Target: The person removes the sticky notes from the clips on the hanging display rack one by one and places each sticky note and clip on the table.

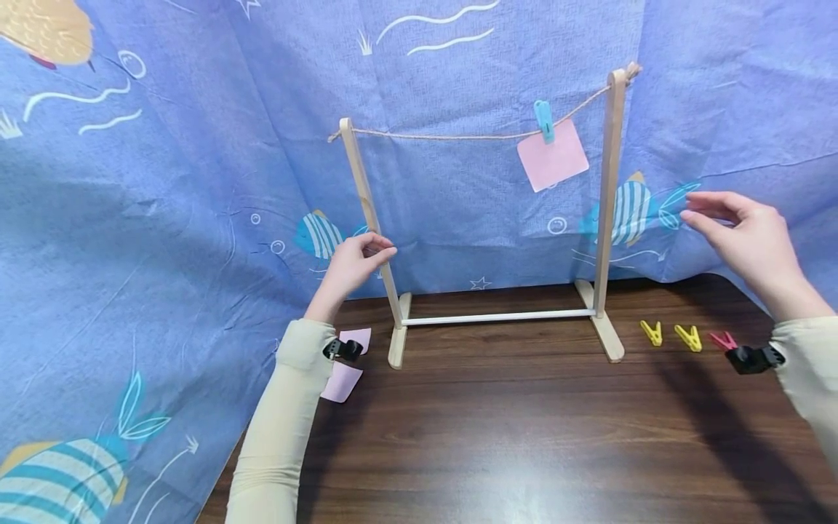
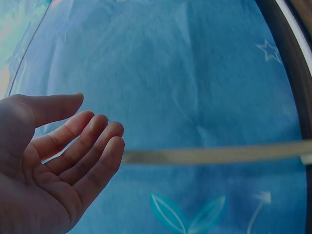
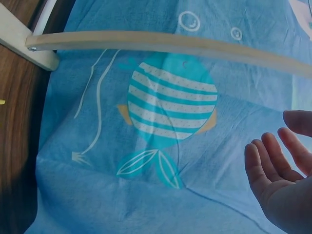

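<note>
A pink paper square [image 1: 553, 156] hangs tilted from the string [image 1: 445, 137], pinned by a light blue clothespin [image 1: 544, 121] near the right post. My left hand [image 1: 356, 263] is raised before the left post of the wooden frame [image 1: 362, 182]; in the left wrist view its fingers are relaxed and hold nothing. Out to the right of the right post, my right hand [image 1: 753, 236] hovers above the table, its palm bare in the right wrist view. Below it lie two yellow clothespins [image 1: 689, 338] and a red clothespin [image 1: 724, 340], partly hidden by the wrist camera.
More pink paper squares [image 1: 342, 381] lie on the dark wooden table [image 1: 497, 422] by the left forearm, partly covered by it. A white bar [image 1: 497, 317] joins the frame's feet. Behind everything hangs a blue fish-patterned cloth [image 1: 458, 211].
</note>
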Demonstrator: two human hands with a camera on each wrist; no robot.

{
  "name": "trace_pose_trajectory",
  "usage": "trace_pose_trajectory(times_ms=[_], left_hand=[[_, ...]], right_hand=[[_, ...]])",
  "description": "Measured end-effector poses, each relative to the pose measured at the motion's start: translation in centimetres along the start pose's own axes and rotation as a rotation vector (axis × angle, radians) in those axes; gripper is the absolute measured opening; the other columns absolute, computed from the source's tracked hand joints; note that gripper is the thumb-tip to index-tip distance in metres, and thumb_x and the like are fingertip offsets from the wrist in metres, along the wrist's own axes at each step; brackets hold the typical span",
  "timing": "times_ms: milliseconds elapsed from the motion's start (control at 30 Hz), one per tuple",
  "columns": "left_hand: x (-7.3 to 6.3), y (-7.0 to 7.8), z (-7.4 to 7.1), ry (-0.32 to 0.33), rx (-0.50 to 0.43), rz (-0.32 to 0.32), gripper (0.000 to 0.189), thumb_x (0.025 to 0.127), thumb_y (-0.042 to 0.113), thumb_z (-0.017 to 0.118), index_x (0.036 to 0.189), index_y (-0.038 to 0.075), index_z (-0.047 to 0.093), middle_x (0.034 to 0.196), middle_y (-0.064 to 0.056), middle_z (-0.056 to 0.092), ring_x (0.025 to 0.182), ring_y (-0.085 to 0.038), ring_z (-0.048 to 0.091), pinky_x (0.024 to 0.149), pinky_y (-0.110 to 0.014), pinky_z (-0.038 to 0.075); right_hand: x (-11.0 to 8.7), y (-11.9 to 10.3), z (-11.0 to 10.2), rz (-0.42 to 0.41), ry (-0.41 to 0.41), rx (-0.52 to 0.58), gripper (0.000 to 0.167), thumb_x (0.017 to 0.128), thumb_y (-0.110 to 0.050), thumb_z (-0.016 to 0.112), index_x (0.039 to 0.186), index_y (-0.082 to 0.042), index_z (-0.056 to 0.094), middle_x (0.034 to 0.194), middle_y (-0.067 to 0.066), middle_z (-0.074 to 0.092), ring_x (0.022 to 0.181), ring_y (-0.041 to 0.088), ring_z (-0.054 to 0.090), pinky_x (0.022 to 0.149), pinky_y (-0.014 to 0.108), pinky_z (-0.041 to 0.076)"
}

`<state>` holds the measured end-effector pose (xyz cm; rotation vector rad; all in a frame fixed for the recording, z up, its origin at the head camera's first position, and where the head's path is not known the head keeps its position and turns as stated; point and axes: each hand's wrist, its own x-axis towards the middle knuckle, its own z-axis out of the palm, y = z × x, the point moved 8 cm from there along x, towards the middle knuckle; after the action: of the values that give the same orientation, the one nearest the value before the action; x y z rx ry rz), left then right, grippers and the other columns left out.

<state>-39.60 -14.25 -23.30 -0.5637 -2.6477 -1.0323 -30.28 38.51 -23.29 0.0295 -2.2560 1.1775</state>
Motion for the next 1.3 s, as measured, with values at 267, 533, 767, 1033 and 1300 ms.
trace_pose_trajectory(times_ms=[267, 533, 767, 1033, 1300], left_hand=[[1.7, 3.4, 2.5, -0.086, -0.058, 0.056, 0.029, 0.093, 0.038, 0.064, 0.109, 0.014, 0.068, 0.097, -0.008, 0.071, 0.083, -0.017, 0.066, 0.071, -0.031, 0.055], [3.2, 6.0, 4.4, -0.127, -0.044, 0.099, 0.028, 0.092, 0.039, 0.064, 0.111, 0.018, 0.067, 0.105, 0.001, 0.069, 0.092, -0.014, 0.064, 0.079, -0.032, 0.054], [4.5, 8.4, 5.5, -0.139, -0.085, 0.145, 0.034, 0.092, 0.038, 0.065, 0.118, 0.017, 0.065, 0.113, 0.001, 0.069, 0.101, -0.012, 0.065, 0.087, -0.032, 0.054], [5.7, 10.8, 7.3, -0.141, -0.274, 0.15, 0.043, 0.09, 0.034, 0.069, 0.127, 0.013, 0.063, 0.121, -0.002, 0.069, 0.11, -0.012, 0.065, 0.094, -0.025, 0.052], [6.6, 12.5, 9.6, -0.129, -0.516, 0.162, 0.047, 0.09, 0.026, 0.069, 0.13, 0.005, 0.059, 0.122, -0.008, 0.068, 0.111, -0.014, 0.065, 0.095, -0.022, 0.051]], right_hand=[[0.6, -1.8, 0.8, -0.031, -0.026, 0.013, 0.037, 0.09, -0.029, 0.069, 0.126, -0.025, 0.064, 0.096, -0.038, 0.059, 0.086, -0.022, 0.052, 0.067, -0.001, 0.036], [1.2, -3.4, 1.0, -0.017, -0.053, -0.055, 0.046, 0.087, -0.034, 0.071, 0.132, -0.027, 0.06, 0.105, -0.035, 0.057, 0.086, -0.023, 0.048, 0.065, 0.0, 0.036], [1.4, -4.4, 0.9, -0.013, -0.055, 0.003, 0.045, 0.086, -0.031, 0.073, 0.129, -0.026, 0.062, 0.104, -0.035, 0.059, 0.086, -0.022, 0.051, 0.066, -0.001, 0.037], [1.8, -5.7, 1.4, -0.025, -0.087, 0.126, 0.044, 0.086, -0.025, 0.074, 0.128, -0.019, 0.063, 0.106, -0.03, 0.064, 0.091, -0.021, 0.057, 0.072, -0.003, 0.041], [2.1, -6.9, 1.8, -0.024, -0.118, 0.167, 0.043, 0.087, -0.025, 0.073, 0.128, -0.02, 0.064, 0.107, -0.03, 0.066, 0.09, -0.019, 0.059, 0.073, -0.002, 0.042]])
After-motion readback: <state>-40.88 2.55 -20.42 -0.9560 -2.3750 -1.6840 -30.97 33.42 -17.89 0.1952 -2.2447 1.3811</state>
